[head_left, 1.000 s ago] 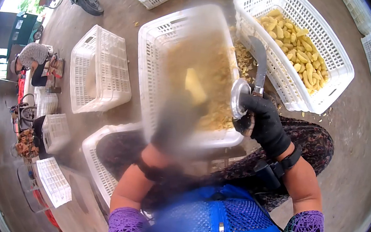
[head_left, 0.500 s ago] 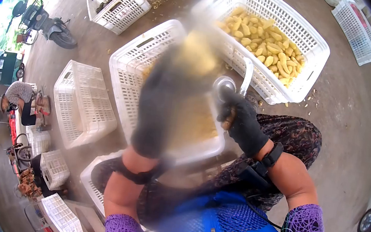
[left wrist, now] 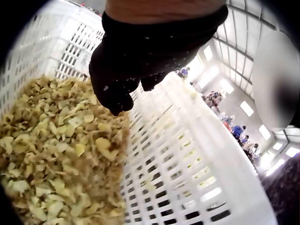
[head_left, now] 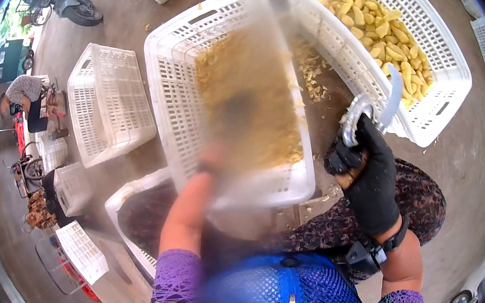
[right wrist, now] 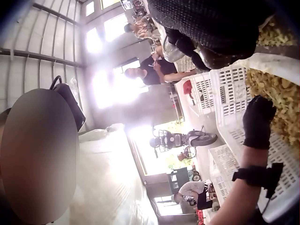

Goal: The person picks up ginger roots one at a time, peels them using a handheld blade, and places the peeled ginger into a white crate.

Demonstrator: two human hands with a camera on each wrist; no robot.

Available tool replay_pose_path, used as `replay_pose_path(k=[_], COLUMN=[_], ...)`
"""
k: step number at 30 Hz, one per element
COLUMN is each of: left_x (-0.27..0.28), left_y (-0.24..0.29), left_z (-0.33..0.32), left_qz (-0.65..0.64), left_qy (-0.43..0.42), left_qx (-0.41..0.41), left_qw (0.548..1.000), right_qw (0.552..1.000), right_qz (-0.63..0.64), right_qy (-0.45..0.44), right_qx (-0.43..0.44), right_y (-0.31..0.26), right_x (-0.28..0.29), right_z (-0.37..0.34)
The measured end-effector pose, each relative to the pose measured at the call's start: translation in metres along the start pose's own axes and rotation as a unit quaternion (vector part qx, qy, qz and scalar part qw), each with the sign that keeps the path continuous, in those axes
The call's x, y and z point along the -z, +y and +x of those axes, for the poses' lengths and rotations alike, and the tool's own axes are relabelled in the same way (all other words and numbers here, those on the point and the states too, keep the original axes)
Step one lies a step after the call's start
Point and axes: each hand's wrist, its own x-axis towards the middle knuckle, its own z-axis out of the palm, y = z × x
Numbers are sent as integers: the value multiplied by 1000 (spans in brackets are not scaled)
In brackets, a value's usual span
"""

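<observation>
My left hand [head_left: 237,113], in a black glove, is blurred over the white crate [head_left: 170,76] of pale yellow-brown peelings [head_left: 270,124]. In the left wrist view this hand [left wrist: 140,61] has loosely bent fingers pointing down beside the crate wall, and no object shows in them. My gloved right hand [head_left: 374,186] grips a curved-bladed knife [head_left: 393,97] to the right of that crate. A round metal ring [head_left: 352,121] sits by its fingers, and the blade points up toward a second crate [head_left: 441,109] of peeled yellow pieces [head_left: 389,42].
More white crates [head_left: 109,105] stand on the left. Peelings [head_left: 312,78] lie scattered on the floor between the two filled crates. A motorcycle [head_left: 61,2] is parked at the far left, with another person [head_left: 26,91] bending nearby. My patterned knee [head_left: 419,194] is below the right hand.
My left hand swung up toward the second crate with a yellow piece, then came back over the peelings without it showing. The right hand with the knife has shifted right in the view.
</observation>
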Motion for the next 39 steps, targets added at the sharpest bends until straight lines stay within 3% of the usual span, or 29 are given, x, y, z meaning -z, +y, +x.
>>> replay_pose_path(k=[2,3,8,10,12,13,14,16,17,18,19,21,22,23,24,26,27,28,29,30,32,33,34,35,36,37,39], left_x=[-22,-33,-92,-107,-114,-113,-110,-98,-103,-110,-117,-121,-111,-96,-79,-52,-57,-44,-23,-1,40,63,85,107,124,138,156], left_y=[-17,-23,-49,-73,-66,-59,-49,-35,-39,-44,-48,-46,-32,-20,-2,20,11,21,42,63,92,107,121,137,144,148,148], left_z=[5,10,21,26,36,38,39,36,33,31,31,13,8,7,5,4,-3,-5,-9,-15,-30,-39,-50,-62,-73,-84,-98], left_qz=[24,34,100,189,179,217,249,229,281,333,231,217,202,101,105,38,1,2,-80,-160,-194,-263,-331,-334,-334,-371,-419], left_qy=[1,1,10,6,-27,-47,-71,-98,-90,-84,-47,-35,-26,-91,-81,-154,-52,-44,-91,-136,-125,-135,-146,-147,-142,-143,-152], left_qx=[-16,-23,-103,-128,-15,42,98,120,62,2,71,43,16,86,84,57,-44,-47,40,124,107,130,152,173,167,163,160], left_qw=[1000,999,990,974,983,974,961,961,953,939,969,975,979,987,988,986,998,998,992,970,967,946,920,915,917,903,881], right_qw=[994,994,976,990,977,802,805,828,941,941,938,934,958,967,969,982,982,973,952,951,895,844,841,929,982,980,979], right_qz=[57,54,-196,-99,-102,-450,-452,-511,-322,-324,-337,-348,-254,-157,-154,-122,-123,-205,-285,-286,-401,-458,-459,-323,-176,-134,-127], right_qy=[-89,-90,-32,50,140,146,129,81,59,55,24,-16,48,109,98,66,57,-14,-83,-91,-127,-93,-100,-53,-5,-145,-158], right_qx=[8,3,94,89,128,364,362,216,85,83,79,78,124,167,167,132,132,104,77,78,148,263,268,173,69,-17,-15], right_y=[3,4,-2,6,9,26,21,1,-16,-20,-22,-16,-5,2,3,1,-2,-7,-9,-6,5,21,26,29,33,24,31], right_x=[22,23,4,19,5,15,14,14,56,65,69,57,33,19,16,8,18,36,44,32,0,-8,-28,-54,-71,-63,-66], right_z=[1,-2,-22,-15,-17,-13,-16,-28,-17,-14,-12,-13,-13,-14,-16,-14,-14,-12,-12,-16,-27,-29,-32,-30,-31,-17,-3])
